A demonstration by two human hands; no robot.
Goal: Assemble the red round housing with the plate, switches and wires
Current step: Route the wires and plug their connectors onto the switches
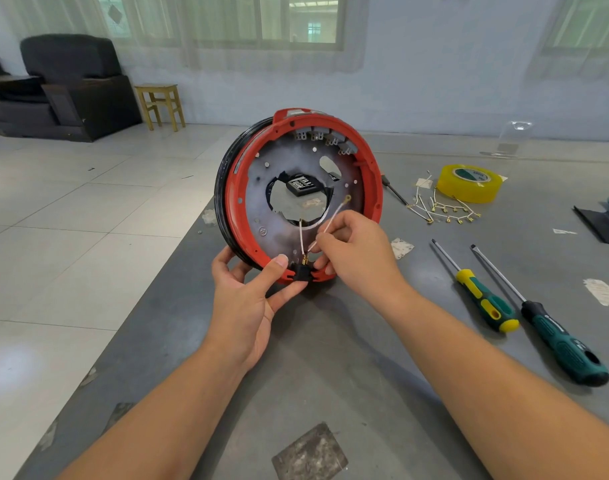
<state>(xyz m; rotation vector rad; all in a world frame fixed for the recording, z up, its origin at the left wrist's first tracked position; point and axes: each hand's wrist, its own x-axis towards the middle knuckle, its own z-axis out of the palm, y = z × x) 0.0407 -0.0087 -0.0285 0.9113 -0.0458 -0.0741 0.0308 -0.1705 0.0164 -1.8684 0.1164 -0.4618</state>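
The red round housing (234, 188) stands on edge on the grey table, its open side facing me. A pale metal plate (261, 195) with a ragged central hole fills it. Grey switches (325, 137) line the upper inner rim. A small black switch (302, 273) sits in the bottom rim, with brass terminals on top. My left hand (247, 299) grips the housing's lower rim, thumb beside the black switch. My right hand (355, 252) pinches a white wire (332, 220) whose ring terminal points up. A second white wire (301, 237) loops from the plate's hole to the switch.
Right of the housing lie a bundle of spare white wires (445, 209), a yellow tape roll (469, 183), two green-handled screwdrivers (488, 304) (562, 348) and a thin black tool (395, 192). A black parts box (303, 184) shows through the plate's hole. The table's left edge drops to a tiled floor.
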